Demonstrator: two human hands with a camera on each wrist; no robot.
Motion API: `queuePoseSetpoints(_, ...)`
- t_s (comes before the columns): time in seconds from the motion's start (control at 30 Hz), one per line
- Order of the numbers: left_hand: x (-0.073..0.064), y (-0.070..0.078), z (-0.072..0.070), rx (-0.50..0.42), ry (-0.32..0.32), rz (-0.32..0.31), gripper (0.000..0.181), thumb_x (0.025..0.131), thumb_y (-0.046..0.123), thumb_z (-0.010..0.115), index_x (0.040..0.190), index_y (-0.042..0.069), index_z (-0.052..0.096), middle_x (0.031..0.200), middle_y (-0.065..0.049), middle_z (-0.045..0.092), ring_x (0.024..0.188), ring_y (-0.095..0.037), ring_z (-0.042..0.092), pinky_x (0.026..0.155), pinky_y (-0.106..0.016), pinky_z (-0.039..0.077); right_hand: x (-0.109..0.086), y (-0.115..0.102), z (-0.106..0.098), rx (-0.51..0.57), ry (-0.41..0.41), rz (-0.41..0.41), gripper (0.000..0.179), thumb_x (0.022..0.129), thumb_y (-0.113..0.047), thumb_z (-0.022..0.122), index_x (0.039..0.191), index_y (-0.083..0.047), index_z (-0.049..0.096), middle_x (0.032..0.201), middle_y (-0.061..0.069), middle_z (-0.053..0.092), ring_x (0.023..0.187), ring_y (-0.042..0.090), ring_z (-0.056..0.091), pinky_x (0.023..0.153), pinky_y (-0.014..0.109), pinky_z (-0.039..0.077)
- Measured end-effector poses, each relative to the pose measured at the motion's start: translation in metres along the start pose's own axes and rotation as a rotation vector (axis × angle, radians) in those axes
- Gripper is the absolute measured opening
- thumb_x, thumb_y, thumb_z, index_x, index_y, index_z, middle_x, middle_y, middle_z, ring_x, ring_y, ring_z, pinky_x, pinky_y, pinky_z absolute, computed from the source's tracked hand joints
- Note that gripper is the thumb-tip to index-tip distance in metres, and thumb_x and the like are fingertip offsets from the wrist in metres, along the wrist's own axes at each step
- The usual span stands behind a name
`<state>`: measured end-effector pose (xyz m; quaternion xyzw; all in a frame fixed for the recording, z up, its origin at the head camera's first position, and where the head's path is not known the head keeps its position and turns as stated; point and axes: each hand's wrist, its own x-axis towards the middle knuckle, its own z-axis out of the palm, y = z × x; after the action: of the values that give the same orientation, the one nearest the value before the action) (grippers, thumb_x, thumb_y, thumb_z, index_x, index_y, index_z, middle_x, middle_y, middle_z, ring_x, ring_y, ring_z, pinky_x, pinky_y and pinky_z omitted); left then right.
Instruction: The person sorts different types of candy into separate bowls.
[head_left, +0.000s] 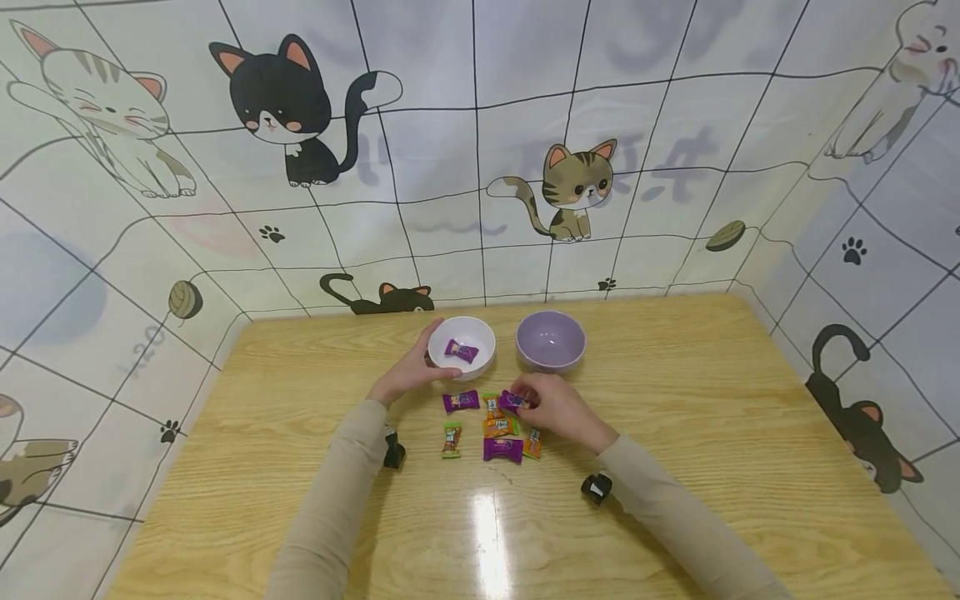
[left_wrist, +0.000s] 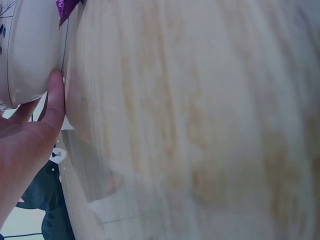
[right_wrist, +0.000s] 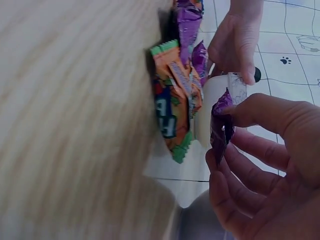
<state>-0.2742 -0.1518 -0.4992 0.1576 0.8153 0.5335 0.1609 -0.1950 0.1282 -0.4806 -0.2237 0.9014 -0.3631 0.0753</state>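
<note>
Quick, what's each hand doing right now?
Left hand: holding the white bowl by its side, fingers and thumb around it.
Right hand: closed on a purple-wrapped candy, pinched between thumb and fingers.

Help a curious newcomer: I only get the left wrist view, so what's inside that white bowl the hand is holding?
Observer: From the head view, one purple packet lies inside the white bowl.
Operator: Neat! And what's the other hand up to? I can't see it at all.
Observer: The right hand pinches a second purple packet between thumb and fingers.
Operator: Is there another bowl for it to go in, or just mine?
Observer: There is another: a purple bowl stands to the right of the white one in the head view, apart from it.
</note>
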Motion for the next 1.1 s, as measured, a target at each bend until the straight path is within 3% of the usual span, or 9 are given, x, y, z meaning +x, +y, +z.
queuePoseSetpoints(0.4, 0.001, -0.004, -0.001, -0.01, 0.002, 0.001, 0.108, 0.079, 0.018, 0.081, 0.156, 0.014, 0.006, 0.155, -0.019, 0.019, 0.139, -0.038, 0.024, 0.111, -0.052, 0.022, 0.011, -0.015, -0.011, 0.018, -0.024, -0.057, 0.026, 0.083, -0.007, 0.073, 0.108, -0.007, 0.067, 0.091, -0.002, 0.064, 0.082, 0.013, 0.059, 0.073, 0.03, 0.051)
queuePoseSetpoints(0.67, 0.005, -0.009, -0.002, -0.05, -0.002, 0.005, 0.107, 0.079, 0.014, 0.082, 0.156, 0.015, 0.007, 0.154, -0.018, 0.023, 0.138, -0.035, 0.027, 0.111, -0.048, 0.023, 0.027, -0.025, -0.021, 0.022, -0.045, -0.166, 0.027, 0.083, -0.004, 0.071, 0.11, -0.004, 0.067, 0.093, 0.0, 0.065, 0.084, 0.014, 0.059, 0.072, 0.028, 0.051)
queuePoseSetpoints(1.1, 0.003, -0.006, 0.0, -0.049, 0.001, 0.007, 0.105, 0.081, 0.012, 0.079, 0.156, 0.016, 0.006, 0.15, -0.02, 0.028, 0.132, -0.035, 0.037, 0.107, -0.046, 0.031, 0.05, -0.034, -0.027, 0.005, -0.037, -0.176, 0.024, 0.085, -0.005, 0.07, 0.109, -0.004, 0.067, 0.094, 0.002, 0.066, 0.085, 0.015, 0.06, 0.073, 0.029, 0.051)
